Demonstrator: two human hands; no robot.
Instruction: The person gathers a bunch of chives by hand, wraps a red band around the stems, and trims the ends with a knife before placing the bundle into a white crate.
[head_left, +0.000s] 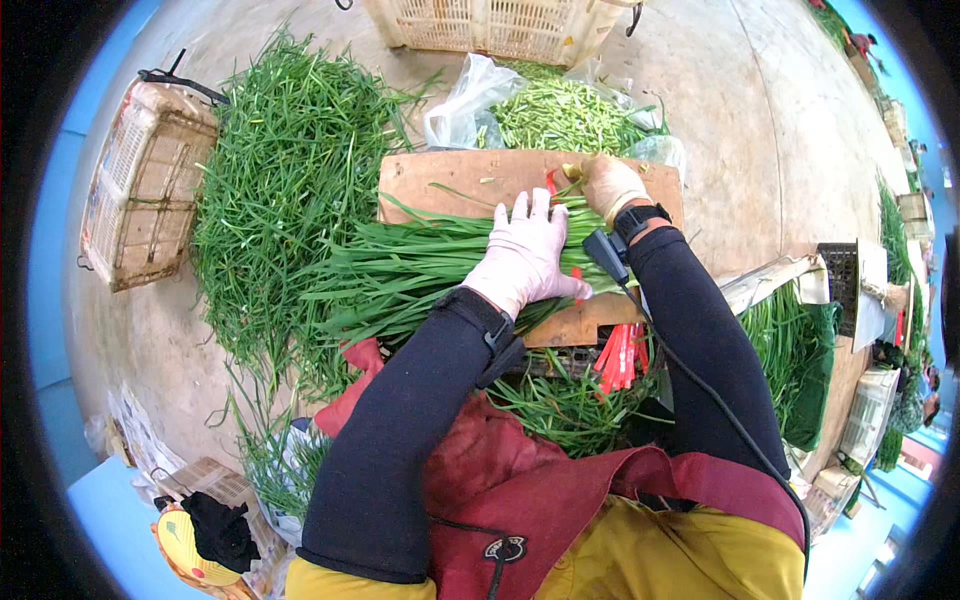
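My left hand, in a pale glove, lies spread over a bundle of long flat green leaves that look like garlic chives, pressing it onto a wooden board. Its thumb rests on a red strip at the bundle's near side. More red shows at the far side, by my right hand. That gloved hand is curled near the pale stem ends, at the board's far right part. Its yellowish fingertips point left; whether they pinch the strip is hard to see.
Loose leaves form a large heap on the left. Beyond the board, cut stem pieces lie on clear plastic. Plastic crates stand ahead and left. Red strips hang at the board's near edge. A cable runs along my right arm.
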